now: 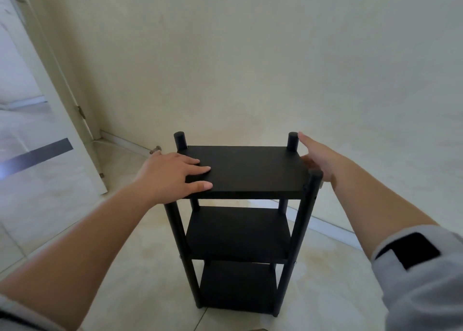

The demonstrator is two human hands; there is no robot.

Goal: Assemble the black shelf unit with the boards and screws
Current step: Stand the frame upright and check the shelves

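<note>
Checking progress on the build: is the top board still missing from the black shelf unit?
No, the top board already sits between the four posts, with the left hand resting flat on it.

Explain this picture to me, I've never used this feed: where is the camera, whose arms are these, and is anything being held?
There is one view, from a camera worn on the person's head, looking forward and down. Both bare arms are theirs. The tall black three-board shelf unit stands upright on the pale tiled floor near a cream wall. The left hand rests flat on the black top board. The right hand touches that board's right edge, fingers straight. Neither hand grips anything. No loose screws are visible.
</note>
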